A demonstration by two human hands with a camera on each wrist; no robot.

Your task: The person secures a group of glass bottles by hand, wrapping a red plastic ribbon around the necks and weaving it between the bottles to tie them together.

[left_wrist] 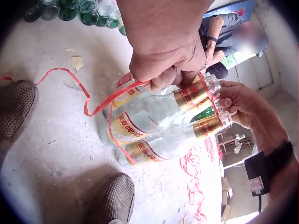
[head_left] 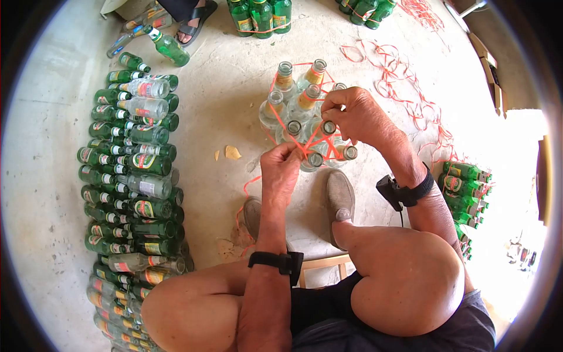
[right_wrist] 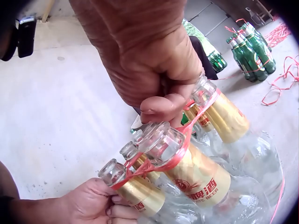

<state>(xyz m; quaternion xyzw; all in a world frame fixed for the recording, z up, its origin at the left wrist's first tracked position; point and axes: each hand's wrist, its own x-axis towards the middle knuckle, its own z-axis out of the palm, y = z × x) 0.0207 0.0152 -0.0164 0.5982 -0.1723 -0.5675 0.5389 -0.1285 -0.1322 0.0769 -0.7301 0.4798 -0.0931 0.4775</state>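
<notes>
"Standing upright on the floor (head_left: pixel 217 105), those clear bottles (head_left: pixel 307 101) have red ribbon (left_wrist: pixel 117 95) strung around their necks. What might go wrong?"

"Slack, I'd say. The left hand (head_left: pixel 280 173) pinches the ribbon by the nearest necks; if that grip slips, the loops could ride up over the mouths."

"And the right hand (head_left: pixel 359 115)?"

"Its fingers curl at the necks; whether they grasp ribbon, I can't tell. A hard, lopsided pull there could tip 1 or 2 bottles."

"Anything farther out?"

"Ribbon trails beside the left shoe (head_left: pixel 252 212); treading on it could jerk everything. The green bottles (head_left: pixel 153 164), lying stacked leftward, sit well apart."
</notes>
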